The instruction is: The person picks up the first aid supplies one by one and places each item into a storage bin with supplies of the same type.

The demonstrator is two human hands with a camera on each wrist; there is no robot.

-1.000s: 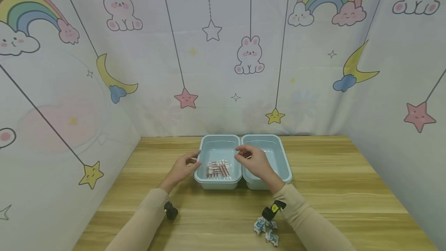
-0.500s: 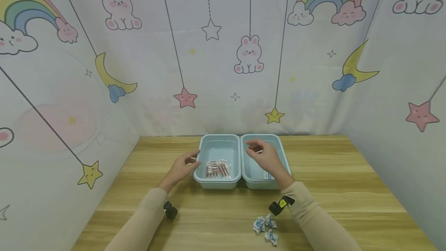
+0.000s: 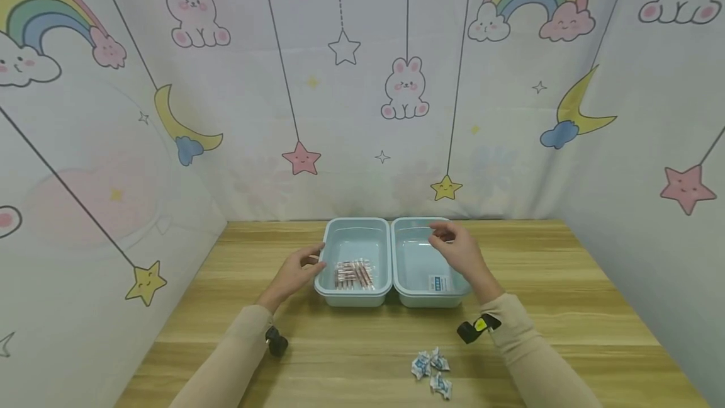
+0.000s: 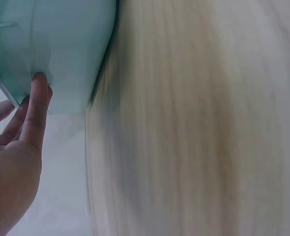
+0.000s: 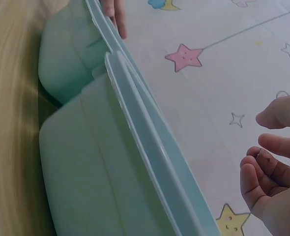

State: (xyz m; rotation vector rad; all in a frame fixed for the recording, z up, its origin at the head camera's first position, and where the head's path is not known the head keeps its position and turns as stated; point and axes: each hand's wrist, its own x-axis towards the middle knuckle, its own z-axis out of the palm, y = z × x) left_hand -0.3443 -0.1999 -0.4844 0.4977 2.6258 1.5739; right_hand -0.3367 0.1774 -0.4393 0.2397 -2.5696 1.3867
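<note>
My left hand (image 3: 291, 276) rests at the left side of the left light-blue plastic bin (image 3: 352, 301); in the left wrist view its straight fingers (image 4: 35, 108) touch the outer wall below the rim. Inside that bin lie several slim reddish-brown sticks in clear wrapping (image 3: 355, 275). Above the right light-blue bin (image 3: 427, 300), near its right side, hovers my right hand (image 3: 460, 250). Its thumb and index finger are apart, the other fingers loosely bent, nothing visible between them. A small flat white-and-blue packet (image 3: 438, 283) lies at the front of the right bin.
Three small crumpled white-and-blue wrapped pieces (image 3: 439, 386) lie on the wooden table (image 3: 340, 357) in front of the right bin. A patterned cloth backdrop (image 3: 351, 112) stands behind and at both sides. Both bins stand side by side near the back edge.
My right hand has moved right, from the left bin's right rim to the right side of the right bin. The packet in the right bin has come into sight. My left hand stays put.
</note>
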